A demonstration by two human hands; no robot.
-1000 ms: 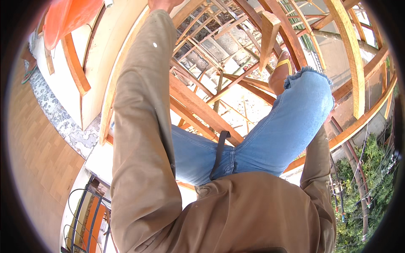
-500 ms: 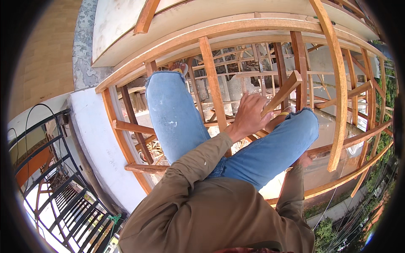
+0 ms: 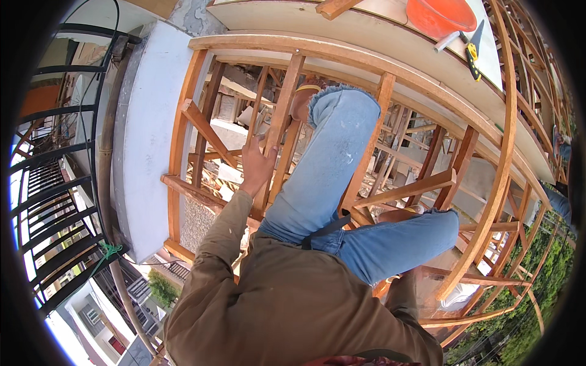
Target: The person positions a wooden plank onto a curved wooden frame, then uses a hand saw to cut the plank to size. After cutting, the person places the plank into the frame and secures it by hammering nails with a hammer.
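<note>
The wooden frame point(image 3: 262, 43) appears joined yet uncovered, the left hand point(image 3: 257, 166) resting with fingers spread on an upright point(image 3: 283, 104) left of the left leg point(image 3: 332, 146), while the right leg point(image 3: 390, 250) hides the right hand, whose fingers I cannot tell.

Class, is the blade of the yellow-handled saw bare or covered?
Bare: on the saw, the grey blade shows uncovered, tapering away from the yellow and black handle.
</note>
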